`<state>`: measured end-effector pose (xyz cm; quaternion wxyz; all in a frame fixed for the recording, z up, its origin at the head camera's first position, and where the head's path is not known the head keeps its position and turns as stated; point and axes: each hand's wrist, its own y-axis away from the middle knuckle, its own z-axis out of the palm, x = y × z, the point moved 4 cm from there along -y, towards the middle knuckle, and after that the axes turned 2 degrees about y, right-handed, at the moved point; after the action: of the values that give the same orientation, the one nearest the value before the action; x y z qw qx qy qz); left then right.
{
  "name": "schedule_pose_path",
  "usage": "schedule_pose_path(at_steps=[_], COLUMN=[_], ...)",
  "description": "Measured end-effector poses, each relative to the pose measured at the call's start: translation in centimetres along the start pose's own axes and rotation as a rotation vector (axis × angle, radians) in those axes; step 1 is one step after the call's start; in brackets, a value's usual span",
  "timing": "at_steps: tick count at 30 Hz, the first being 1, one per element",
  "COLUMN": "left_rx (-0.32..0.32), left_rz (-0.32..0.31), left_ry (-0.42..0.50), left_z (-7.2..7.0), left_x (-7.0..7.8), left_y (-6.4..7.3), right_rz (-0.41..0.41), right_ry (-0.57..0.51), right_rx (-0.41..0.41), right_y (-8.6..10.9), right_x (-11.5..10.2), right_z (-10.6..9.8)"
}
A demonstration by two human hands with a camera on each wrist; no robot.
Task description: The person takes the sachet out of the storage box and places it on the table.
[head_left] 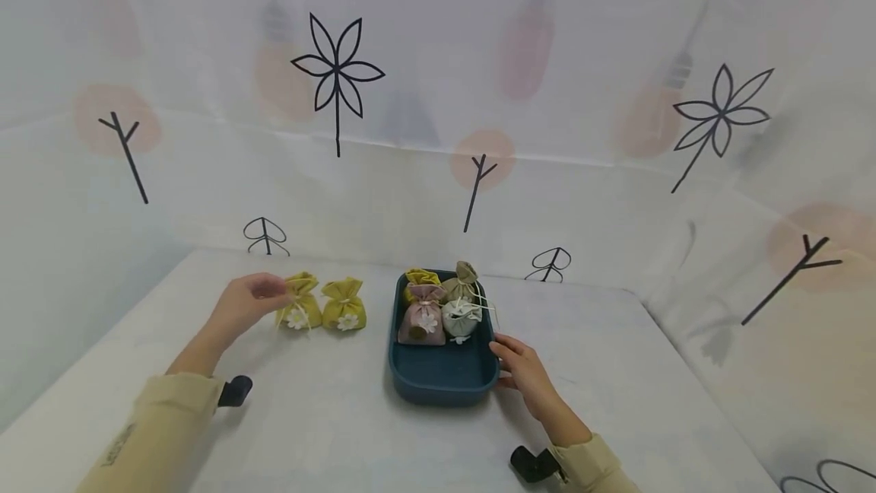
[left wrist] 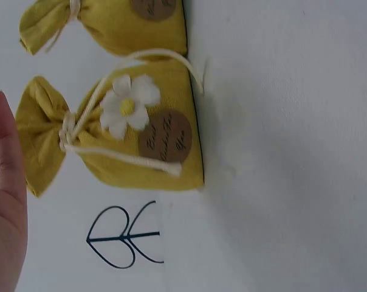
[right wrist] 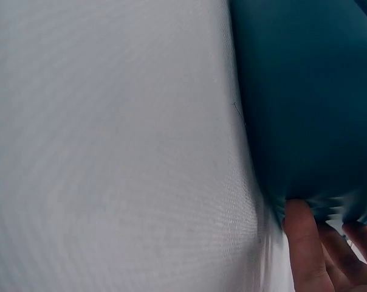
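Observation:
My left hand [head_left: 255, 301] is at the gathered top of a yellow drawstring pouch [head_left: 299, 310], fingertips right beside the cloth. In the left wrist view this pouch [left wrist: 141, 131] stands upright, with a white flower, a round brown label and pale cord ends on its front. A second yellow pouch [head_left: 344, 309] stands close on its right. Fingers of my right hand [head_left: 523, 371] touch the right side of a dark teal tray [head_left: 441, 395]. From the right wrist, fingertips [right wrist: 300, 213] show against the tray's outer wall [right wrist: 311, 103].
At the tray's far end several pouches stand together: a pink one [head_left: 423, 318], a pale grey-white one [head_left: 461, 316], a beige one [head_left: 467, 278] and a yellow one [head_left: 423, 276]. A white cloth [head_left: 308, 417] covers the table, with a printed white curtain [head_left: 411, 196] behind.

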<state>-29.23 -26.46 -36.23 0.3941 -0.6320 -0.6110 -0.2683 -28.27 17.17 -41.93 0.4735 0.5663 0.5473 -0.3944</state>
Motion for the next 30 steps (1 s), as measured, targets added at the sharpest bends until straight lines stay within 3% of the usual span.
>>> schedule_pose_path(at_steps=[6, 19, 30], left_rx=[-0.044, -0.088, -0.170], left_rz=[0.048, 0.088, 0.126], left_ry=[0.016, 0.038, 0.051], left_z=[2.2, 5.6, 8.6], left_x=[2.3, 4.6, 8.1], left_y=[0.0, -0.7, -1.1], right_rz=[0.004, 0.015, 0.015], right_ry=[-0.002, 0.005, 0.007], right_rx=[-0.003, -0.001, -0.005], right_y=[-0.2, -0.2, -0.2], right_x=[0.1, -0.1, 0.1], right_z=[0.1, 0.0, 0.1])
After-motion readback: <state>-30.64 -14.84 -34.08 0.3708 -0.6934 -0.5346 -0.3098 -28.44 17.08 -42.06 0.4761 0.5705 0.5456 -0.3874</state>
